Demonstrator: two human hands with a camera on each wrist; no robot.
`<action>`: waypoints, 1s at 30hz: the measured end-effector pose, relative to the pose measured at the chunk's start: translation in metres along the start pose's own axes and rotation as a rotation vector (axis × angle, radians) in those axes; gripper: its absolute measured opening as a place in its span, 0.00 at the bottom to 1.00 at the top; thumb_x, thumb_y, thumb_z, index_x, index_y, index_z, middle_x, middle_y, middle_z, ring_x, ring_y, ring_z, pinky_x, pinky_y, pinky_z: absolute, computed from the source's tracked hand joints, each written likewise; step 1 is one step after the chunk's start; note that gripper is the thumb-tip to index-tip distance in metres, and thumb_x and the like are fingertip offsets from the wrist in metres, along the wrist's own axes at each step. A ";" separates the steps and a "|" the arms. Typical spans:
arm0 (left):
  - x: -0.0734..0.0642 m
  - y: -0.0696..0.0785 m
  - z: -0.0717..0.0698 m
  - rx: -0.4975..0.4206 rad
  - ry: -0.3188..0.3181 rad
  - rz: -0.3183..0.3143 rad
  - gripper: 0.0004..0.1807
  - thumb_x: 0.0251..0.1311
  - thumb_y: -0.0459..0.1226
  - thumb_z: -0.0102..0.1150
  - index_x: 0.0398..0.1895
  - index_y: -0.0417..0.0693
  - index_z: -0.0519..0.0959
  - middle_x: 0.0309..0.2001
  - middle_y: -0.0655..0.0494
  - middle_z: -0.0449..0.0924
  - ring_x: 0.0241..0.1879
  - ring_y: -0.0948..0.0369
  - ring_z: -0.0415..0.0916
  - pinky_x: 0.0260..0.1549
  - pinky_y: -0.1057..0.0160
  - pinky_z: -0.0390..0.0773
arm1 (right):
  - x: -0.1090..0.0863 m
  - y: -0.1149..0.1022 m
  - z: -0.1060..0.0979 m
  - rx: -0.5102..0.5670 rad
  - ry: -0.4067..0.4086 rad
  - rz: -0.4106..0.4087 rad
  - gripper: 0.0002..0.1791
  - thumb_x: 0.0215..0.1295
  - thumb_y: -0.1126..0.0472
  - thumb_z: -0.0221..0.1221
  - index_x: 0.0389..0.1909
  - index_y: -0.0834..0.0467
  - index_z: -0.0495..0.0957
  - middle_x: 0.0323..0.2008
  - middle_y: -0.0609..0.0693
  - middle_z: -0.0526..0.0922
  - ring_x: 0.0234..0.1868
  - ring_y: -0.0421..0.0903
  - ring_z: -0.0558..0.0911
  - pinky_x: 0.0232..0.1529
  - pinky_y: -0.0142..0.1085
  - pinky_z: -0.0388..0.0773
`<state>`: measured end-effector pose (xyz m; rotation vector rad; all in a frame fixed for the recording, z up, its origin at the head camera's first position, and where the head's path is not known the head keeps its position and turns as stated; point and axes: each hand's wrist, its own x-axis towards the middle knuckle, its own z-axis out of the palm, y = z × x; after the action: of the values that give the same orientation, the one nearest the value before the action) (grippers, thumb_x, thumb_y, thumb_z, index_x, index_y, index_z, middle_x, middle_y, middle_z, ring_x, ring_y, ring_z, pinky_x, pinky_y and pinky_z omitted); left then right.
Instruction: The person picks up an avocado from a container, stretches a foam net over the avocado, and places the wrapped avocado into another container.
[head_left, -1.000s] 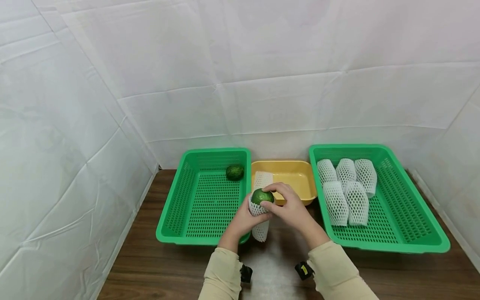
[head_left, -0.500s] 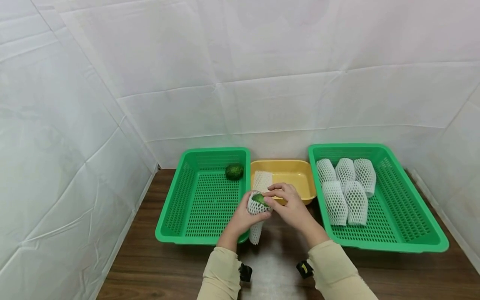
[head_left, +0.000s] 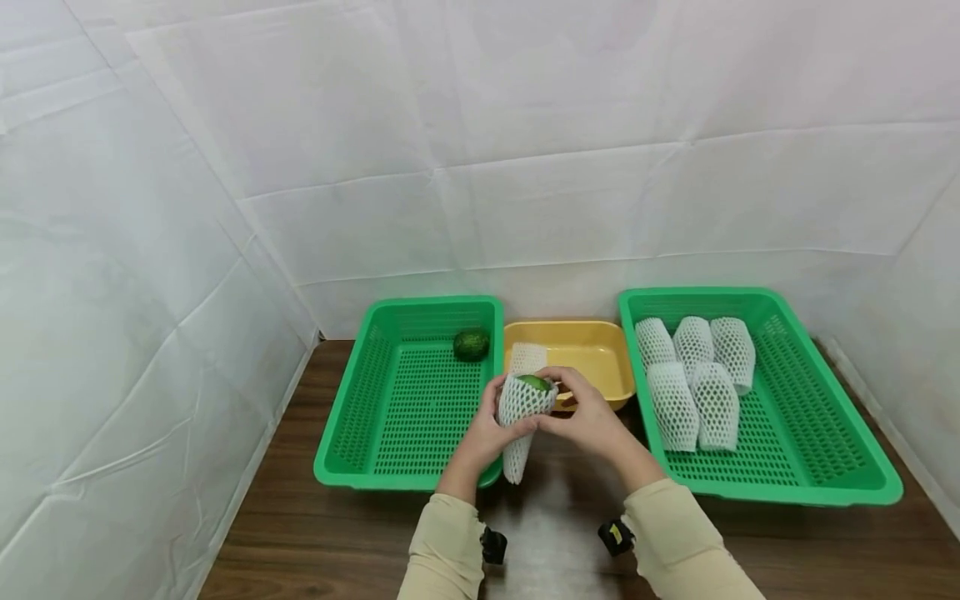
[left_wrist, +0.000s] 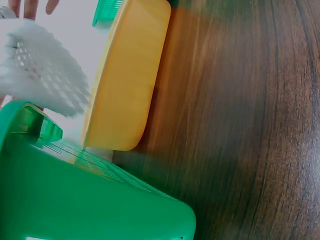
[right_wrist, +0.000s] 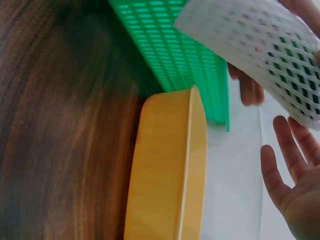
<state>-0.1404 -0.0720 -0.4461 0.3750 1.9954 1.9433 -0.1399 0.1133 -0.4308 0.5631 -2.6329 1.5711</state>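
Observation:
In the head view a green avocado [head_left: 534, 382] shows at the mouth of a white foam net sleeve [head_left: 519, 404], most of it covered by the mesh. My left hand [head_left: 483, 433] grips the sleeve round its left side. At the mouth my right hand [head_left: 588, 421] pinches the rim, its index finger at the top and thumb lower down. The narrow tail of the sleeve hangs below both hands. In the right wrist view the sleeve [right_wrist: 260, 47] is tilted, and other fingers of the right hand [right_wrist: 302, 192] are spread beside it.
A green basket [head_left: 408, 482] at left holds another avocado [head_left: 471, 344]. Behind the hands, a yellow tray [head_left: 592, 333] has flat foam sleeves [head_left: 528, 357] in it. The right green basket [head_left: 795, 492] contains several sleeved items [head_left: 714, 406]. White sheeting [head_left: 555, 208] rises behind.
The avocado has sunk deeper into the sleeve, with less green showing now. My right hand's fingers have moved from the fruit to the sleeve's rim, while my left hand has kept its grip.

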 end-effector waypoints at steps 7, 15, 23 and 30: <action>-0.007 0.017 0.002 0.033 -0.016 -0.007 0.49 0.52 0.54 0.63 0.70 0.42 0.51 0.52 0.44 0.70 0.46 0.57 0.73 0.43 0.58 0.76 | 0.002 0.001 -0.002 -0.003 0.013 0.011 0.27 0.54 0.54 0.67 0.55 0.53 0.74 0.48 0.51 0.70 0.50 0.49 0.70 0.49 0.50 0.71; -0.006 0.017 0.002 0.039 0.011 -0.055 0.49 0.50 0.48 0.67 0.71 0.49 0.49 0.53 0.46 0.68 0.46 0.56 0.72 0.42 0.56 0.75 | 0.004 0.001 0.002 0.012 0.024 -0.018 0.22 0.55 0.54 0.66 0.51 0.55 0.79 0.50 0.51 0.68 0.53 0.50 0.68 0.51 0.50 0.69; -0.006 0.018 0.002 0.077 0.020 -0.043 0.44 0.52 0.42 0.66 0.69 0.46 0.51 0.54 0.44 0.68 0.45 0.54 0.72 0.41 0.55 0.75 | 0.006 -0.001 0.005 -0.033 0.021 -0.071 0.15 0.59 0.56 0.63 0.43 0.61 0.82 0.46 0.51 0.70 0.48 0.49 0.69 0.44 0.45 0.72; -0.007 0.018 0.004 0.047 -0.001 -0.022 0.39 0.55 0.39 0.63 0.67 0.43 0.54 0.55 0.45 0.68 0.45 0.56 0.73 0.42 0.58 0.76 | 0.003 0.006 0.014 0.016 -0.023 -0.007 0.12 0.66 0.56 0.55 0.37 0.60 0.81 0.45 0.52 0.72 0.43 0.48 0.71 0.40 0.42 0.73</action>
<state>-0.1333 -0.0704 -0.4275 0.3636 2.0383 1.8855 -0.1423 0.1030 -0.4416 0.5941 -2.6339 1.5941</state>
